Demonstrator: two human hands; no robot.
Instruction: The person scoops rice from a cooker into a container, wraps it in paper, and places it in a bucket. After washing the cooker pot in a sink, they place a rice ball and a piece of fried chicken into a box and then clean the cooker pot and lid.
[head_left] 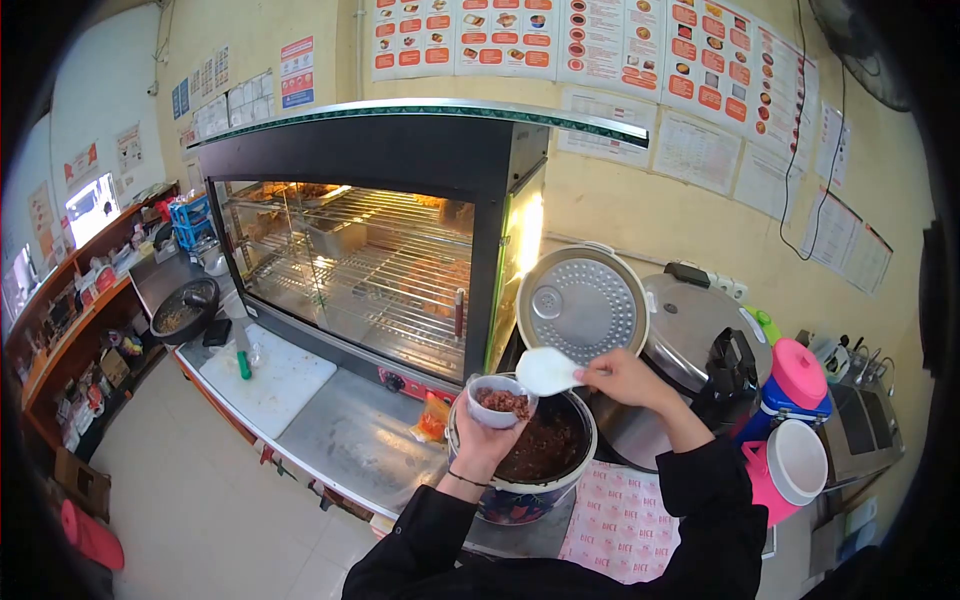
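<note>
My left hand (484,443) holds a small white bowl (500,400) with dark reddish rice in it, just above the near rim of an open rice cooker (520,492). My right hand (622,378) grips the handle of a white rice paddle (547,371), whose flat blade hangs over the bowl. The cooker pot holds more of the dark rice (545,445). Its round perforated lid (581,303) stands open behind the pot. Both sleeves are black.
A glass warming cabinet (370,250) with wire racks stands to the left. A second closed cooker (700,340) and pink containers (790,420) stand to the right. A white cutting board (270,380) and a dark pan (185,310) lie farther left along the counter.
</note>
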